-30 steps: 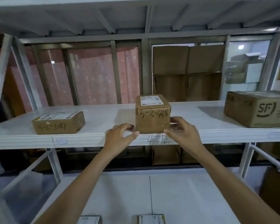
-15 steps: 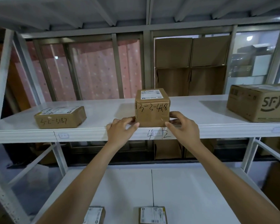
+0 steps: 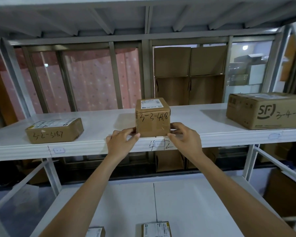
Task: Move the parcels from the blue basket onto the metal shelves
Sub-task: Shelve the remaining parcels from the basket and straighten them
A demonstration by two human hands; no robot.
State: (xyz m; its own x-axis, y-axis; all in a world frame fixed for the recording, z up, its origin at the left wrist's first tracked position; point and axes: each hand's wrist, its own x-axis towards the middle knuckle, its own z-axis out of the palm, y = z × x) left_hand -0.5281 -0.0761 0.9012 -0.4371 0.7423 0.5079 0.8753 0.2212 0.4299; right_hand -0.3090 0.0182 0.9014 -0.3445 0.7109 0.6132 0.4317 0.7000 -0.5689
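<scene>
While on shelf (image 3: 92, 144), box (image 3: 152, 123), both hands (image 3: 122, 142) pinching lower corners

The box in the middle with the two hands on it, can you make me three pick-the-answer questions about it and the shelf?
1. Where does the middle box sit?
A. at the front edge of the upper shelf
B. on the floor
C. on top of the SF box

2. How many boxes stand on the upper shelf?
A. one
B. three
C. five

3. What are the hands doing?
A. hanging idle
B. left hand and right hand each pinch a bottom corner of the middle box
C. holding a pen

Answers: 1 A, its base rests by the shelf lip; 2 B, flat box, middle box, SF box; 3 B, thumbs and fingers close on its corners.
</scene>
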